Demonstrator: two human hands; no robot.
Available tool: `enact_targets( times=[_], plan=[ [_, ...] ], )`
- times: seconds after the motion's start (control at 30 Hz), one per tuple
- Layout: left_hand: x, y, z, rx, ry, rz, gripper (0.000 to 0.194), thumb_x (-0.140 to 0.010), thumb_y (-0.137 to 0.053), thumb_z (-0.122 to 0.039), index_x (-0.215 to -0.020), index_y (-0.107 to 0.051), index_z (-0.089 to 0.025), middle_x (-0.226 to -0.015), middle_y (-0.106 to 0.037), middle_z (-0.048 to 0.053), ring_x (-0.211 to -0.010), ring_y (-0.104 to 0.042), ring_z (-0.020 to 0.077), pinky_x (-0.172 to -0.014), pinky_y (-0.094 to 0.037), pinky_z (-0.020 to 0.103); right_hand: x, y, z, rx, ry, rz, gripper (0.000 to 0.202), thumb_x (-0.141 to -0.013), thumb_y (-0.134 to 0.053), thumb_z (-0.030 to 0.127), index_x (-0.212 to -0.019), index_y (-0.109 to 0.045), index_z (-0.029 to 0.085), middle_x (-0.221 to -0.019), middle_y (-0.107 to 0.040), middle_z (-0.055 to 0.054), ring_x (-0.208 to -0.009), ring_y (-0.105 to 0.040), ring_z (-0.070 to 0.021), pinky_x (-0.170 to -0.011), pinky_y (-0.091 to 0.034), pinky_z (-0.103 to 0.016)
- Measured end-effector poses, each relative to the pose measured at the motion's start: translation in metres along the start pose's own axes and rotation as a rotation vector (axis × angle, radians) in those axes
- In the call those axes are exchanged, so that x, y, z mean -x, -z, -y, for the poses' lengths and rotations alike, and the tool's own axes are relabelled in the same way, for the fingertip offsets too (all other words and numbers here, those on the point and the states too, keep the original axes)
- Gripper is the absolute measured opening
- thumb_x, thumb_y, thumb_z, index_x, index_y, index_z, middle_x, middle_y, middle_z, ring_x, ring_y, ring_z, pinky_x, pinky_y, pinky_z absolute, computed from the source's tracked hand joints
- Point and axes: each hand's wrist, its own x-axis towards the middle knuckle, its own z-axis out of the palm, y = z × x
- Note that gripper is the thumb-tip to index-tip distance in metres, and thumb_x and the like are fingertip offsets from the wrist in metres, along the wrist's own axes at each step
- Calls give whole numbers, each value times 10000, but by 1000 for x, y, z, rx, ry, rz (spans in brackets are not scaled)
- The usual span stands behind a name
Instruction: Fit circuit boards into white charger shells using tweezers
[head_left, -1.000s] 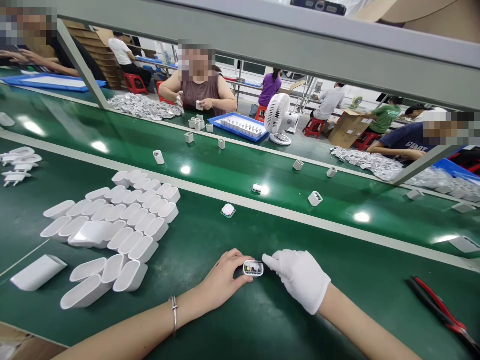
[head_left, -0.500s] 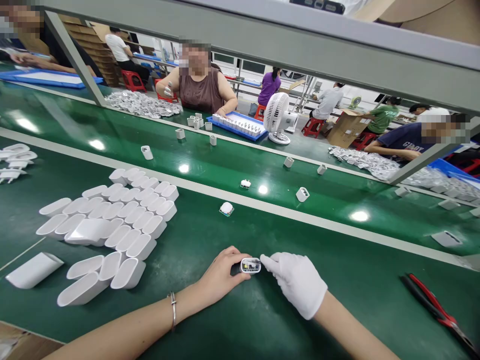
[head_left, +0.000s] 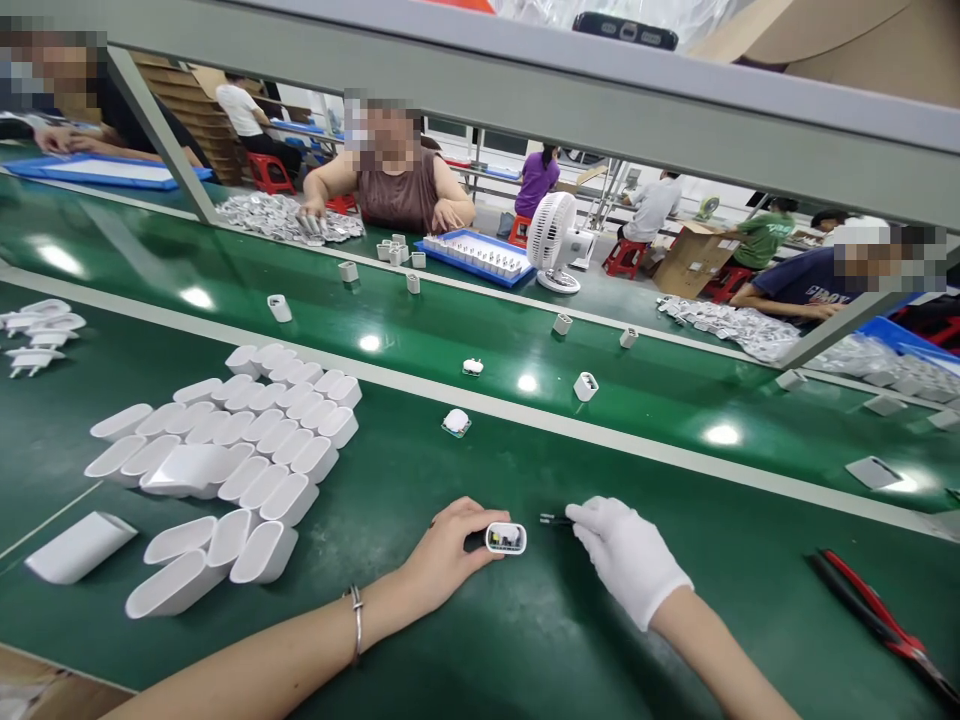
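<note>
My bare left hand (head_left: 448, 550) is closed around a small white oval housing (head_left: 506, 551), thumb on the near side and fingers on the far side. Its mouth faces me, and I can see electronic parts packed inside. Something dark shows between my thumb and fingers, just left of the rim; I cannot tell what it is. In my gloved right hand (head_left: 628, 556), thumb and fingers are pinched together on a slim dark tool (head_left: 553, 519). Its tips point left at the housing and are apart from it; whether they meet is too small for me to tell.

Both hands are over the green bench (head_left: 517, 650). Beyond them lies a little circuit piece (head_left: 456, 422) with a round white top. Well to the left, white oval shells (head_left: 277, 435) stand closely grouped, most with their hollow ends up, and one white shell (head_left: 81, 548) lies on its side nearer me. White plug parts (head_left: 34, 325) lie at the far left edge. Pliers (head_left: 874, 608) with red and black handles rest well to my right.

Past the pale divider, small white pieces dot the green belt (head_left: 660, 400). Across it, a co-worker (head_left: 397, 195) sits between a heap of parts (head_left: 281, 215) and a blue tray (head_left: 465, 266), beside a white fan (head_left: 553, 240).
</note>
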Motion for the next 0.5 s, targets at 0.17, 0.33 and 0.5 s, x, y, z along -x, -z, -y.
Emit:
enact_targets(
  times=[0.17,0.33,0.5],
  plan=[
    [-1,-4,-1,323,-47,-56,254,-818,-603,-255,-1067,-645,-275,-1195,-583,39,-1085,-526,219,-949,-409,365,-6,-22,14,-79,-28,-220,327,-875,-461,305,-1165,-585,219,-1275,-526,-95,-1127,-505,-263,-918,-428,-396],
    [-5,2,-4,938,106,-9,367,-846,-548,-393,-1167,-511,-219,-1162,-576,99,-948,-588,210,-780,-483,339,-77,3,41,-192,48,-335,407,-894,-438,340,-1274,-468,198,-1235,-539,-102,-1085,-537,-250,-868,-456,-375],
    [-10,30,-5,1019,56,-54,332,-847,-538,-453,-1068,-519,-206,-1228,-546,113,-895,-607,185,-831,-463,354,-186,24,81,-233,153,-374,559,-883,-423,388,-1363,-330,118,-1330,-425,-153,-1125,-509,-228,-862,-435,-310]
  ],
)
